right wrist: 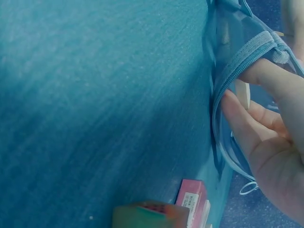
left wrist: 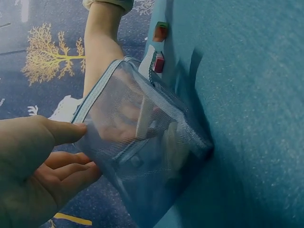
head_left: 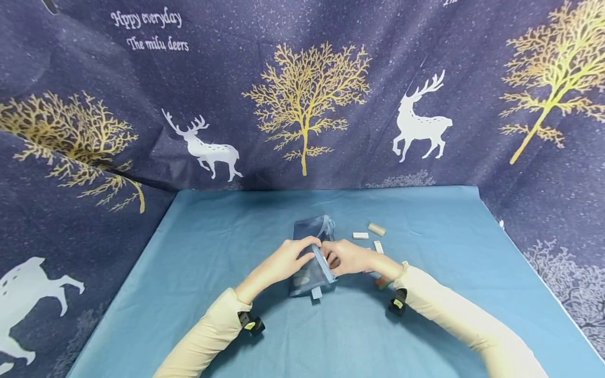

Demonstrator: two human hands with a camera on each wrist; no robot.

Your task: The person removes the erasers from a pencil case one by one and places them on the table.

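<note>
A blue mesh zipper pouch (head_left: pixel 304 281) stands with its mouth toward the right. My left hand (head_left: pixel 289 258) pinches the rim of its mouth between thumb and fingers, as the left wrist view shows close up. The fingers of my right hand (head_left: pixel 352 257) reach inside the mouth and pinch a white eraser (right wrist: pixel 242 93), which shows through the mesh in the left wrist view. Deeper in the pouch lies another pale piece (left wrist: pixel 175 147), blurred by the mesh.
Right of the pouch lie a white eraser (head_left: pixel 361 235), a tan block (head_left: pixel 377 229) and another white piece (head_left: pixel 378 246). Near my right wrist are a pink-sleeved eraser (right wrist: pixel 191 199) and a red-and-green block (right wrist: pixel 149 216). A patterned dark curtain (head_left: pixel 331 105) hangs behind the blue tabletop (head_left: pixel 227 220).
</note>
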